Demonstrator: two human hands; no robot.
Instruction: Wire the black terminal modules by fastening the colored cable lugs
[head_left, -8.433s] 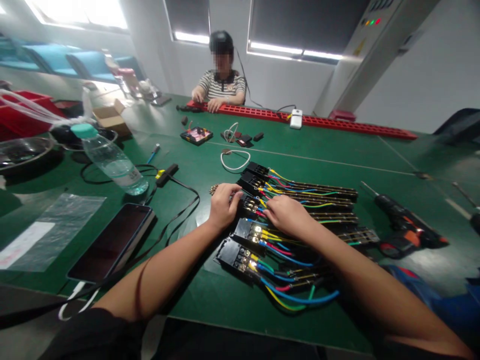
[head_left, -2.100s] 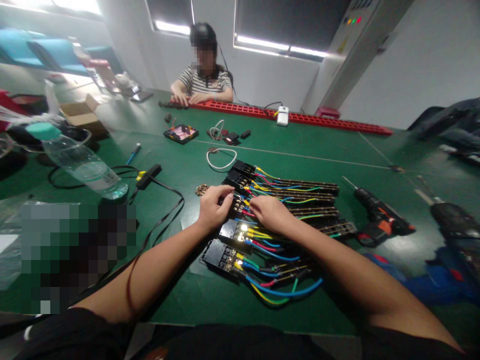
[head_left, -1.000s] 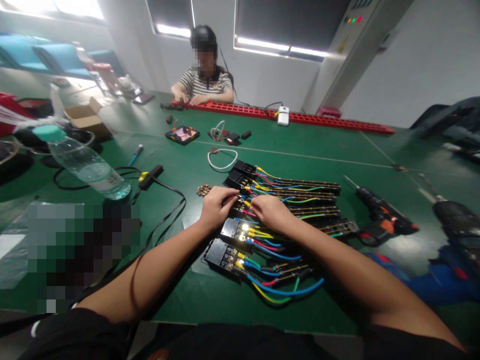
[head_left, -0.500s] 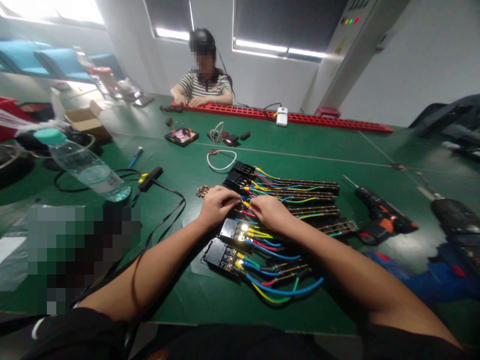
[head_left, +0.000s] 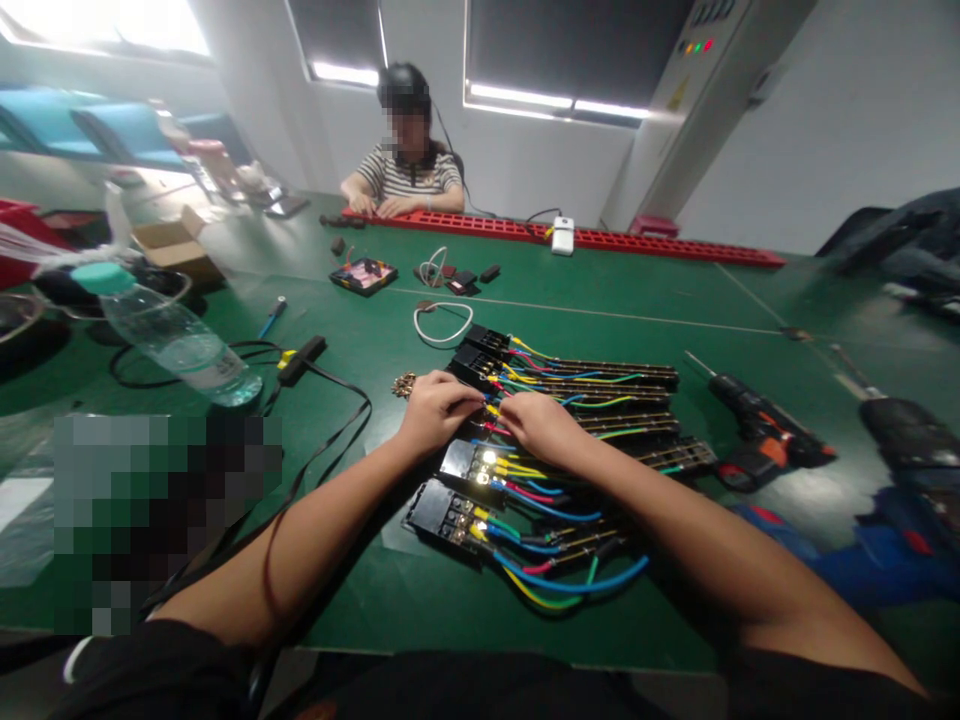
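Several black terminal blocks with coloured wires and long brass-edged strips lie in a row before me. My left hand [head_left: 441,408] is closed in a pinch over a middle block, on something too small to make out. Facing it, my right hand [head_left: 541,425] pinches at a wire, close to a yellow-sleeved wire end [head_left: 492,410]; the fingers hide most of the wire. Nearest to me is a terminal block [head_left: 435,508] with blue, yellow, red and green wires, and just behind it another block [head_left: 459,458]. Small brass screws [head_left: 405,384] are heaped left of my left hand.
A cordless screwdriver [head_left: 765,425] and a blue drill [head_left: 862,550] lie at the right. To the left are a water bottle [head_left: 176,335] and a black cable [head_left: 360,385]. Across the table, a person [head_left: 409,160] sits behind a long red slotted rail [head_left: 630,239].
My left fingertips have shifted slightly right, toward my right hand. Otherwise both hands stay at the same block.
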